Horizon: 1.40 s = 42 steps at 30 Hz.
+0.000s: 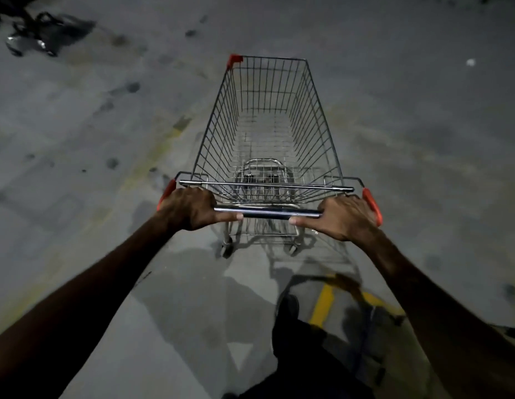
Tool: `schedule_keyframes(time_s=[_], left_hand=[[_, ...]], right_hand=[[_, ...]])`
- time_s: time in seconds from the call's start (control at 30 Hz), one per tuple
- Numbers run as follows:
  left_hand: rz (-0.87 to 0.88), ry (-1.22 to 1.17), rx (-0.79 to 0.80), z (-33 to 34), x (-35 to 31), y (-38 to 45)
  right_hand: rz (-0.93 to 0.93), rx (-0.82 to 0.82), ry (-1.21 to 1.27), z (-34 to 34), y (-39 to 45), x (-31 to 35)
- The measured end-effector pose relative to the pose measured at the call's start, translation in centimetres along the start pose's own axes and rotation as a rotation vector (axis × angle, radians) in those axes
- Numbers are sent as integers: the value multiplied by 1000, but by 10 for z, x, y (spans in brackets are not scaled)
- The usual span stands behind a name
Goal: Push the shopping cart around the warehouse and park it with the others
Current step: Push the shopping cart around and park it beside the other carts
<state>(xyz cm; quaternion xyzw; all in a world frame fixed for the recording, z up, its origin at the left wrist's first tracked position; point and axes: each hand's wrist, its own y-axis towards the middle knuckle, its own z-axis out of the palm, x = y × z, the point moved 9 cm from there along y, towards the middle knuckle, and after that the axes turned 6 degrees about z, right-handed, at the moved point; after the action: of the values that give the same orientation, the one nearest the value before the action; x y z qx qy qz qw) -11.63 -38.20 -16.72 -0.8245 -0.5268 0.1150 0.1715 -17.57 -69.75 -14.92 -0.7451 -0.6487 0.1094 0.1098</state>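
Both hands are wrapped around the handle bar [267,212] of the wire shopping cart [267,125], the left hand [190,208] near its left end and the right hand [347,217] near its right. The cart stands on stained concrete floor [92,125], straight ahead of the person, with a yellow painted line [322,303] on the floor just behind it.

Both arms outstretched; left hand [190,207], right hand [344,217] curled, gripping.

Head-worn wide view (single camera), facing forward and down, close above floor [92,125]
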Motion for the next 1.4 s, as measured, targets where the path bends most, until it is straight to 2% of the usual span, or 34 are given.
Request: schedule_keyframes(time_s=[0.2,0.37,0.63,0.83,1.2,1.4], left_hand=[[17,-57,101,-47,-15,120],[108,-134,98,-95,-22,209],[203,-124,132,-140,-1,371],[233,-74,50,-201,25,490],[233,-27,40,-309,56,682],[318,-1,-43,-376,60,797]], right_hand=[[54,52,52,-27,96,-46],[101,51,72,-54,175,-69],[148,42,86,-94,316,-101],[162,26,93,-133,434,-109],[222,54,124,-202,637,-136],[210,45,163,-235,759,-163]])
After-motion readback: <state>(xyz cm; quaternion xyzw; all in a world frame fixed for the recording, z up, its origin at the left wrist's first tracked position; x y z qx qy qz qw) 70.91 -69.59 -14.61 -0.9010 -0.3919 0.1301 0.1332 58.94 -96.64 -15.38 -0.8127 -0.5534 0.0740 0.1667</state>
